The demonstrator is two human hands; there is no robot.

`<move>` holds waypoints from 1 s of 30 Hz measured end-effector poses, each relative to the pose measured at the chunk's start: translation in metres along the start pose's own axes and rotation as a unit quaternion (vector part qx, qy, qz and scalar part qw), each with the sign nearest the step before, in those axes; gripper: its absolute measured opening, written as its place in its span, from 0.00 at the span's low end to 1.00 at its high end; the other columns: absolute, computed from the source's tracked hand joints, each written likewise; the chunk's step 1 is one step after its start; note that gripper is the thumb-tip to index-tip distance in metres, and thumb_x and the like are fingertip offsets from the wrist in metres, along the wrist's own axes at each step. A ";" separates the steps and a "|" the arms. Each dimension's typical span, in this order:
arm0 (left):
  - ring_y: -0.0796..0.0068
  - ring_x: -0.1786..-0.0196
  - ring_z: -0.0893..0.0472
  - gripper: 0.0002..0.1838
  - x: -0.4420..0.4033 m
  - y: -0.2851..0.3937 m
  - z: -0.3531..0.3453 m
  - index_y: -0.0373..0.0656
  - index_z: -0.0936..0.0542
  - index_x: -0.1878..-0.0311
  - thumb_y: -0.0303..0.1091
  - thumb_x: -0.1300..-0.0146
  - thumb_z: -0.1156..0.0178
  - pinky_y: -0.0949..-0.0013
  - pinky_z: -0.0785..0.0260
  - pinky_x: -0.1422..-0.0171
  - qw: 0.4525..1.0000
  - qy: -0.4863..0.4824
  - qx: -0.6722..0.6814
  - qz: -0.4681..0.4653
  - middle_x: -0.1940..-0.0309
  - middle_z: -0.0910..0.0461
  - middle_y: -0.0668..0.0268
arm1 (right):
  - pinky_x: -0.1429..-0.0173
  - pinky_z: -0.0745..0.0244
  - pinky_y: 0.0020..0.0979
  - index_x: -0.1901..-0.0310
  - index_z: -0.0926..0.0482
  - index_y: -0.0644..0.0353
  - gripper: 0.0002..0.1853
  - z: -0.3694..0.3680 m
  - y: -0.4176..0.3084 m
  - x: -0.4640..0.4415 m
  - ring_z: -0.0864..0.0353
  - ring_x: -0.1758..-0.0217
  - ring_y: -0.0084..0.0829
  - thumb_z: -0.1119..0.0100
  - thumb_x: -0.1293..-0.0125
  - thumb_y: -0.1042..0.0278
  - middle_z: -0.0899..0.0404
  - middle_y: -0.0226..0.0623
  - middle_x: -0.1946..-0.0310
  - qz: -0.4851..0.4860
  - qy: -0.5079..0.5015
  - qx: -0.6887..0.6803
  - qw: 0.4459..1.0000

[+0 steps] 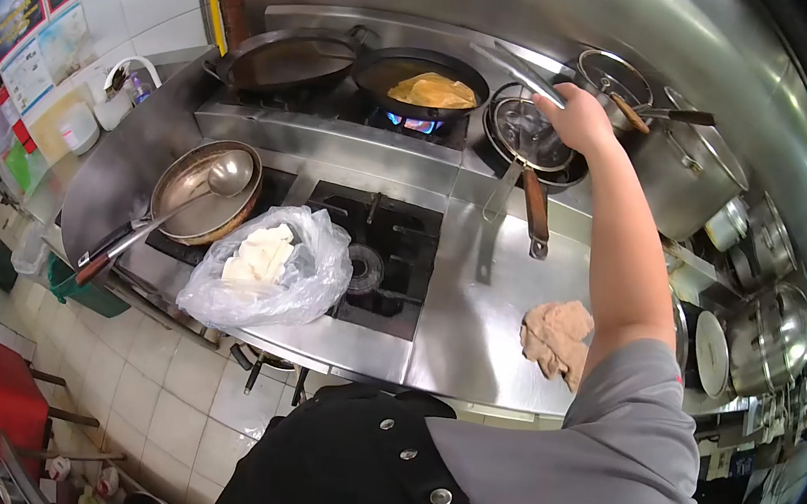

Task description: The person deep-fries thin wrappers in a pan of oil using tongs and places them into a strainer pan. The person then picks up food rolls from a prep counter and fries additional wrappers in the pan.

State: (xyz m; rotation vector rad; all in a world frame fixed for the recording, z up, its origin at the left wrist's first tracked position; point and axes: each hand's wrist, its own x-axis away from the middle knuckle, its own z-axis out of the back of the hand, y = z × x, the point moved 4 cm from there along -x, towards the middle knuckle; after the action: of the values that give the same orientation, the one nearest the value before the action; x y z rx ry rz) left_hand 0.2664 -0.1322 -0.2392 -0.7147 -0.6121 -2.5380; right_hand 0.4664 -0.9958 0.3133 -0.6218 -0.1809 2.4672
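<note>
My right hand [578,117] reaches far forward, its fingers closed around metal tongs [519,70]. The tongs point left toward a black wok [372,85] over a blue gas flame. A golden, folded, fried-looking piece of food [433,90] lies in that wok. Just below my right hand, a wire strainer [529,131] with a wooden handle rests on a dark pan. My left hand is out of view.
Another dark wok [286,61] stands at the back left. Nearer are a frying pan [193,176] with a ladle [230,173], a plastic bag [315,276] of white pieces, and a brown cloth [556,341]. Large pots [685,176] line the right.
</note>
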 end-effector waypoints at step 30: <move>0.51 0.49 0.16 0.30 -0.091 0.089 0.009 0.35 0.19 0.46 0.52 0.40 0.38 0.56 0.25 0.43 0.997 -0.033 -0.063 0.015 0.56 0.14 0.49 | 0.51 0.19 0.39 0.58 0.12 0.53 0.11 -0.126 -0.142 -0.117 0.13 0.51 0.39 0.36 0.43 0.67 0.13 0.38 0.55 0.200 -0.151 0.266 0.931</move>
State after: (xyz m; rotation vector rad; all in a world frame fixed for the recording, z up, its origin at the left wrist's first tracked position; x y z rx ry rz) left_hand 0.3852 -0.1739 -0.2576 -0.8483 -0.4619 -2.5517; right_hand 0.6819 -0.9471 0.2855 -0.0377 0.5372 2.8139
